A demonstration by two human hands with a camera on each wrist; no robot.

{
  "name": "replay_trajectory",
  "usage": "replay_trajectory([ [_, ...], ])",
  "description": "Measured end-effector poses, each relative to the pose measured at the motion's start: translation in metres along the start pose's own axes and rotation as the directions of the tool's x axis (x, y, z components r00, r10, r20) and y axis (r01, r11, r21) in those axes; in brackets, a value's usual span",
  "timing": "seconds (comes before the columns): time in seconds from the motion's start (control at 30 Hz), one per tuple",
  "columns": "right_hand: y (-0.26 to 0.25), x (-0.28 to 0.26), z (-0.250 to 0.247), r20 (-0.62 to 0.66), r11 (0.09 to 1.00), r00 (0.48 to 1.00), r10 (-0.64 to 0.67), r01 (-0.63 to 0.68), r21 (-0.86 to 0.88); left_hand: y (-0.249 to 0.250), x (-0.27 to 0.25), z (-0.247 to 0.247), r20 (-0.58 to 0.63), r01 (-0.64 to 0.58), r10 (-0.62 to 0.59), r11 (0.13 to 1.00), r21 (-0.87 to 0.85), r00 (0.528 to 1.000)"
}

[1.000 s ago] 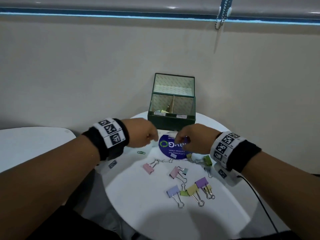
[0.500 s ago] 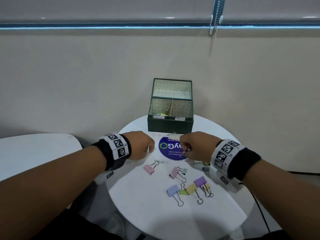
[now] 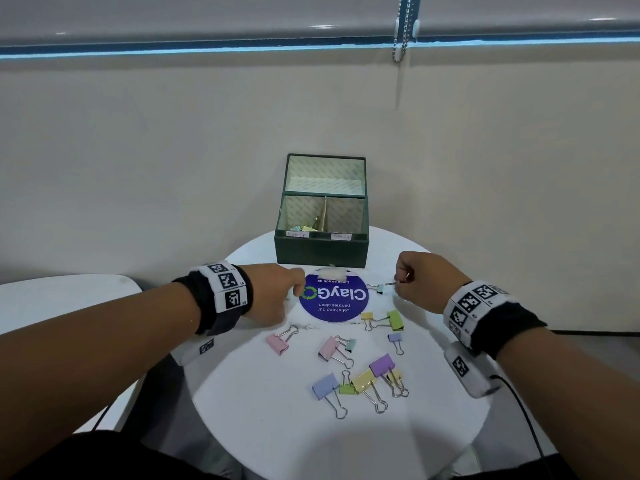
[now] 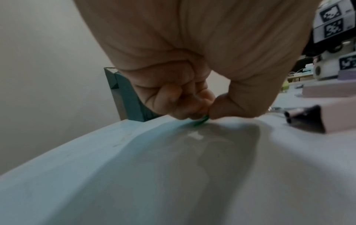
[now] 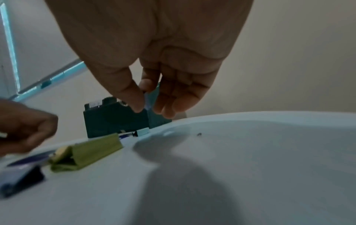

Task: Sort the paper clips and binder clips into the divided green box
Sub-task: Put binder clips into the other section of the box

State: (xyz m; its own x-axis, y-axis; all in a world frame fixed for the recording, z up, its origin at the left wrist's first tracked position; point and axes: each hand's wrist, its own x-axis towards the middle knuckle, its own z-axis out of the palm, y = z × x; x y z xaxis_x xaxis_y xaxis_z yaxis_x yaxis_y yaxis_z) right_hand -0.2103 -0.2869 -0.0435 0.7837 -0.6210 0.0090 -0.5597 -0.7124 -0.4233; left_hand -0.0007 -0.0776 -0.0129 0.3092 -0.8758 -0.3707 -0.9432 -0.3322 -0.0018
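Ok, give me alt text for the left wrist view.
The left hand pinches a green paper clip against a white table, seen from under the wrist. A corner of the green box stands behind the hand.

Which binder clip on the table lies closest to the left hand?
The pink binder clip, alone at the left of the group, just below the left hand; the other clips lie further right.
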Motion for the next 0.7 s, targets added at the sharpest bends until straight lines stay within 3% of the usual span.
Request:
replay_trajectory([
  [0.1, -0.005, 0.005, 0.008, 0.01, 0.999, 1.0, -0.007, 0.007, -0.038, 0.008, 0.01, -0.032, -0.22, -0.083, 0.042, 0.98, -0.18, 0.975],
  [0.2, -0.008, 0.008, 0.014, -0.011, 0.999, 1.0, -0.008, 0.008, -0.042, 0.019, 0.032, -0.068, -0.445, -0.133, -0.057, 0.913, -0.385, 0.894],
  [0.27, -0.007, 0.008, 0.014, -0.031, 1.0, 1.0, 0.007, -0.007, -0.023, 0.026, 0.049, -0.083, -0.514, -0.146, -0.134, 0.872, -0.468, 0.847],
  [0.33, -0.005, 0.008, 0.014, -0.042, 1.0, 0.999, 0.027, -0.027, -0.013, 0.03, 0.064, -0.09, -0.531, -0.147, -0.165, 0.855, -0.496, 0.831],
  [0.53, -0.003, 0.009, 0.012, -0.054, 0.999, 0.998, 0.032, -0.032, 0.008, 0.024, 0.075, -0.083, -0.448, -0.153, -0.131, 0.825, -0.544, 0.884],
  [0.63, -0.008, 0.008, 0.005, -0.006, 0.999, 1.0, 0.006, -0.006, 0.044, 0.015, 0.058, -0.078, -0.464, -0.134, -0.078, 0.903, -0.407, 0.882],
  [0.7, -0.011, 0.008, 0.003, -0.012, 0.999, 1.0, -0.006, 0.006, 0.049, 0.012, 0.035, -0.071, -0.366, -0.115, 0.01, 0.957, -0.265, 0.931],
])
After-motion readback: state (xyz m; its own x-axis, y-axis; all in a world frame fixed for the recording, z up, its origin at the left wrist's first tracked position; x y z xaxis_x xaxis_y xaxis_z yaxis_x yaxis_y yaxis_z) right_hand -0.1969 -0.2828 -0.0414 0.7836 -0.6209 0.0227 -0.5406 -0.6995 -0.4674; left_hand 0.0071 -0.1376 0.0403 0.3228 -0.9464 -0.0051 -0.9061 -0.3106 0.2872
